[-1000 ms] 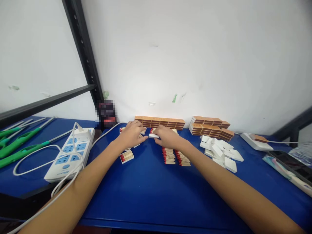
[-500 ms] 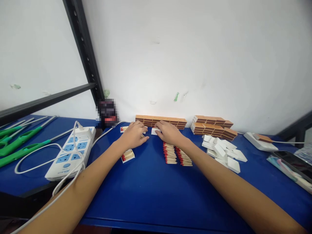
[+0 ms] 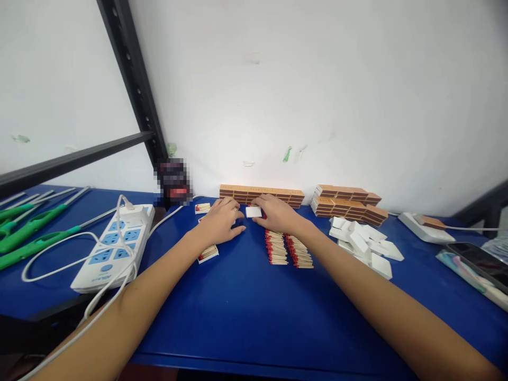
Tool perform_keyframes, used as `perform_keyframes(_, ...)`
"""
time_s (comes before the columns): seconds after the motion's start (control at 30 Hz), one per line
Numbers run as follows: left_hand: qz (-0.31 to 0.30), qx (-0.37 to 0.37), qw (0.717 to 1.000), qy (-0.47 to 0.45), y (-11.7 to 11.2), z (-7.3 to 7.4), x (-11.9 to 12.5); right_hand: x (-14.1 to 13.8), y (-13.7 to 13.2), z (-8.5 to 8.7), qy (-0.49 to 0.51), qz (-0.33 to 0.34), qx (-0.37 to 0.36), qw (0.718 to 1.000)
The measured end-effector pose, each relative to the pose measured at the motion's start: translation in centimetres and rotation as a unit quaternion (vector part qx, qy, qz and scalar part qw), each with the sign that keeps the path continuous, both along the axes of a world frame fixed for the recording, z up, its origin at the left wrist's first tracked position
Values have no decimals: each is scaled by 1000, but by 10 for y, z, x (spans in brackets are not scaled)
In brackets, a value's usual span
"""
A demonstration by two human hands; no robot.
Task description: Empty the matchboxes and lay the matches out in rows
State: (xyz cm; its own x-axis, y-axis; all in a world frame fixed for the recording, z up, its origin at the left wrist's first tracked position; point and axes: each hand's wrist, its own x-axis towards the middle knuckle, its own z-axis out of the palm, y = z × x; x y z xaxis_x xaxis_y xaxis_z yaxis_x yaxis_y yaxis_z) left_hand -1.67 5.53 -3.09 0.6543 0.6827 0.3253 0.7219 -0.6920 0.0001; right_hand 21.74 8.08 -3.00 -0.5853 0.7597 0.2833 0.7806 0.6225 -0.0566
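Observation:
My left hand [image 3: 221,219] lies over small white matchbox trays at the left, its fingers curved and its thumb apart from them. A tray filled with matches [image 3: 202,208] shows beyond it, and another filled tray [image 3: 208,254] pokes out below the wrist. Whatever is under the palm is mostly hidden. Thumb and fingers of my right hand [image 3: 275,212] close around a small white matchbox tray [image 3: 253,212]. Red match heads show beside those fingers. Two rows of loose red-headed matches, a left row [image 3: 277,248] and a right row [image 3: 298,251], lie below my right wrist.
Stacked matchboxes [image 3: 262,194] line the wall, with more stacks [image 3: 345,203] at right. White trays [image 3: 359,238] lie heaped in front of these. A power strip [image 3: 115,248] with cords and green-handled lighters [image 3: 35,227] occupy the left; a phone [image 3: 482,262] lies far right.
My left hand has shifted slightly right and nearer, uncovering more around the rear filled tray. My right hand stays almost where it was, at the white tray. The view has tilted a little.

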Motion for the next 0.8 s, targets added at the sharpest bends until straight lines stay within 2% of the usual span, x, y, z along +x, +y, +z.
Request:
perform_keyframes(0.2,-14,-2,1000,14,-6,-4,5,1,3,-2,4,17,-11,1000)
perform_keyframes(0.5,-13,-32,999,8,-9,-7,8,8,6,11,59,23,-55,996)
perform_keyframes(0.67,-12,-40,999,10,-11,-7,9,12,1,26,78,13,-71,994)
perform_keyframes(0.8,-15,-42,999,7,-12,-7,10,24,-3,47,77,-30,-84,993)
